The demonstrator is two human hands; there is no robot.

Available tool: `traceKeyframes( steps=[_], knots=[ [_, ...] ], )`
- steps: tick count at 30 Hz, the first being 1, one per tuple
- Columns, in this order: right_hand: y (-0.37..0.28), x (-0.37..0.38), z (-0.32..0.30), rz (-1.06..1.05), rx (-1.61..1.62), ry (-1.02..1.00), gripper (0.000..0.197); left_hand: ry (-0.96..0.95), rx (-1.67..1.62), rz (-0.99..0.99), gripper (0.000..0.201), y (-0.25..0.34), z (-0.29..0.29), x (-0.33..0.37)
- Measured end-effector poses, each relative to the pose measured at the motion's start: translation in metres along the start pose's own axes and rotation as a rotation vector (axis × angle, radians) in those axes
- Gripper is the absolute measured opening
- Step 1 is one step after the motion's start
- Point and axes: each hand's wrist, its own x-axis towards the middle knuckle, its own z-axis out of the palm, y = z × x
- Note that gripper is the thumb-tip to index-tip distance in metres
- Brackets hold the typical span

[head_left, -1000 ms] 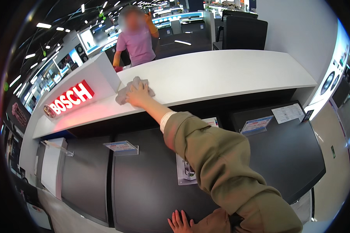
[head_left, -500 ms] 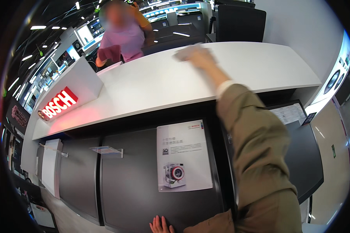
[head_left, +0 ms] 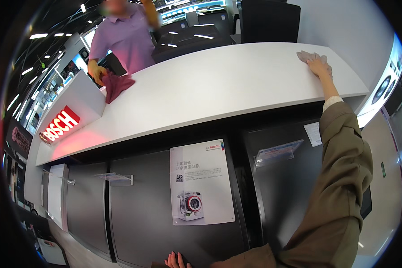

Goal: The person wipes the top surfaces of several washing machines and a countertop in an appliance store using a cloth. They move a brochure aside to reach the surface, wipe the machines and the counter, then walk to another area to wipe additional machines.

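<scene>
My right arm reaches far across to the right end of the white counter top. There my right hand presses down on a greyish cloth, its fingers closed over the fabric. Part of the cloth bunches out past the fingers to the left. At the bottom edge my left hand rests with fingers outstretched on a dark appliance top; only the fingers show, and they hold nothing. Ahead of that hand lies a white poster picturing a washing machine.
Across the counter, a person in a pink shirt holds a dark red cloth. A lit red sign sits at the counter's left end. Clear sign holders stand on the dark tops. A black chair is behind the counter.
My right hand has swept the cloth rightward along the counter. My left hand stays at the bottom edge. The other person has shifted left, with the red cloth now lower, at the counter.
</scene>
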Motion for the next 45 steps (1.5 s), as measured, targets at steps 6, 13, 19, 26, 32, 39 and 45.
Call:
traceKeyframes(
  steps=[6,13,19,26,32,39,45],
  knots=[
    [-0.129,-0.058,-0.022,-0.33,0.007,-0.096,0.058,-0.007,0.034,0.005,0.052,0.005,-0.008,0.0],
    [-0.357,-0.167,-0.02,-0.947,0.134,0.038,0.052,-0.019,0.012,0.035,0.049,-0.003,0.001,0.007],
    [-0.436,-0.259,-0.043,-0.937,0.365,-0.252,0.063,-0.032,0.012,-0.026,0.049,0.007,-0.012,0.002],
    [-0.291,-0.164,-0.02,-0.677,0.212,0.009,0.047,-0.089,-0.055,-0.024,0.055,-0.007,0.004,-0.004],
    [-0.113,-0.133,-0.057,-0.603,0.013,0.052,0.048,-0.099,-0.071,-0.11,0.051,0.006,-0.01,-0.007],
    [0.026,-0.162,-0.123,-0.415,0.257,-0.19,0.051,-0.101,-0.092,-0.06,0.055,0.0,0.003,-0.009],
    [0.098,-0.231,-0.196,0.316,1.752,-0.589,0.045,-0.135,-0.096,-0.029,0.054,-0.001,0.001,-0.017]
  ],
)
